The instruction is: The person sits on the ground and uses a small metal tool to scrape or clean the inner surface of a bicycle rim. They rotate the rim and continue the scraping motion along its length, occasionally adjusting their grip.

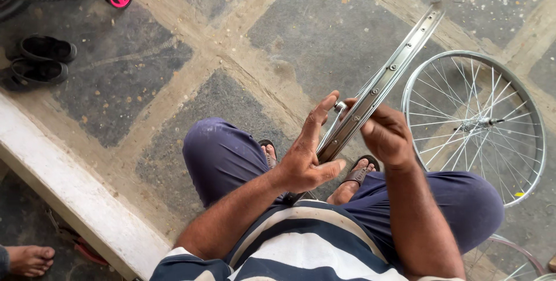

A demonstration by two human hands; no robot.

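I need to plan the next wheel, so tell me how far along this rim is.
Done: one spoked wheel lies complete on the stone floor, hub and spokes fitted. In hand: a bare metal rim, seen edge-on, with the left hand steadying it and the right hand working at a small fitting on it. Left: only a few spokes show at this rim; how many are fitted cannot be told.
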